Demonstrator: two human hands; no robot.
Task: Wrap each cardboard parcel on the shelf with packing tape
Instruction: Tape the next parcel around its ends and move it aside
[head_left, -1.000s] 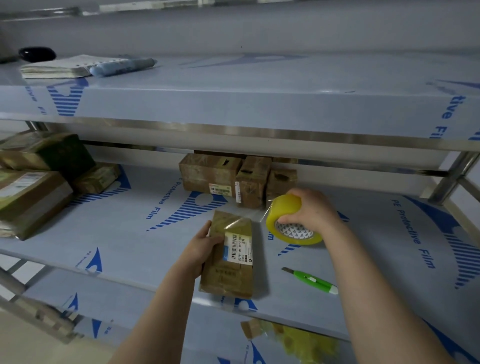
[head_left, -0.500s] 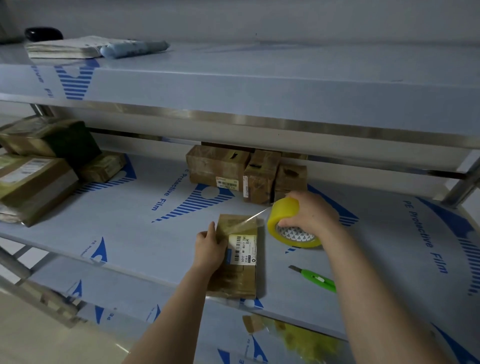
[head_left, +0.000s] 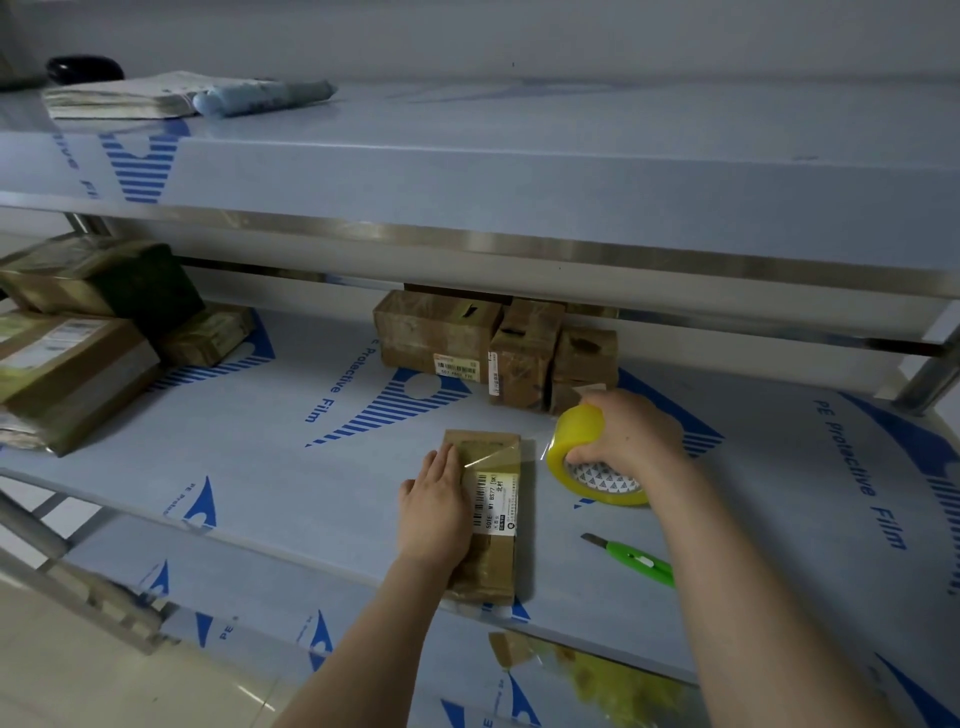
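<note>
A flat cardboard parcel (head_left: 493, 545) with a white barcode label lies near the front edge of the middle shelf (head_left: 260, 467). My left hand (head_left: 434, 512) presses flat on the parcel's left side, fingers straight. My right hand (head_left: 631, 436) grips a yellow roll of packing tape (head_left: 576, 441), which rests on the shelf just right of the parcel. A clear strip of tape runs from the roll across the parcel's upper part to my left fingertips.
A green box cutter (head_left: 636, 560) lies right of the parcel. Three brown parcels (head_left: 498, 348) stand at the back of the shelf. More parcels (head_left: 78, 338) are stacked at the left. Papers (head_left: 124, 96) lie on the top shelf. Crumpled tape (head_left: 613, 675) sits on the lower shelf.
My left hand slid from the parcel's left edge onto its top, pressing the tape down. The roll came down onto the shelf beside the parcel.
</note>
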